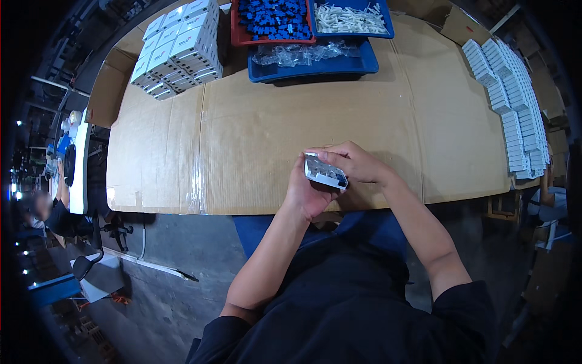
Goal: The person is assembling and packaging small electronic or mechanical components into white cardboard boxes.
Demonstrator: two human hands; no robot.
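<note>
You hold a small, flat white rectangular box with a clear window [325, 171] between both hands, just above the near edge of the table covered in taped brown corrugated cardboard [254, 139]. Your left hand [306, 191] cups the box from below and from its left end, with the palm under it and the thumb rising along its side. Your right hand [354, 162] curls over its top and right end, the fingers closed down on it, so both hands are clamped on the same box.

Well apart from it, at the far left of the cardboard, stands a stacked block of white boxes [177, 50]. At the far edge sits a red plastic tray filled with small blue parts [274, 18], and just beside it a blue plastic tray with white parts [350, 18]. In front of these lies a blue tray holding clear plastic bags [312, 59]. Along the right edge of the table runs a long row of white boxes [512, 103] laid flat. At the far left another person [51, 206] sits at a separate workstation.
</note>
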